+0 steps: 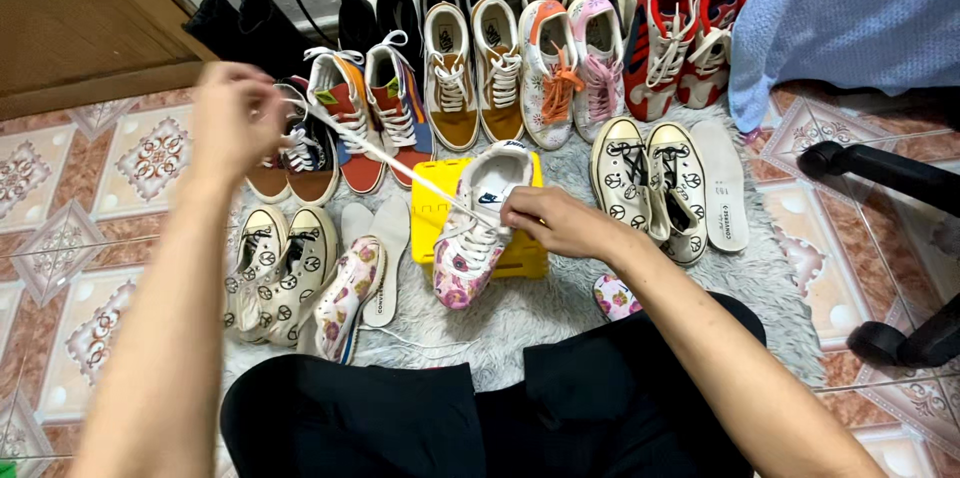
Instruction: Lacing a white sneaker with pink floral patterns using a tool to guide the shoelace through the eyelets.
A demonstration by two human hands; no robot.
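Lap: black trousers point(400, 418).
Right hand point(560, 223): fingers pinched on white floral sneaker point(470, 238), light, soft.
Left hand point(235, 118): fingers clamped on limp white lace point(400, 166), pulled taut.

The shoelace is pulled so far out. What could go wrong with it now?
1. The left hand pulls the white shoelace tight and far to the side, so one end might slip out of its hole or end up shorter than the other.
2. The flowery sneaker sits on a small yellow stool, steadied only by the right hand. A hard tug might tip it off onto the fluffy rug.
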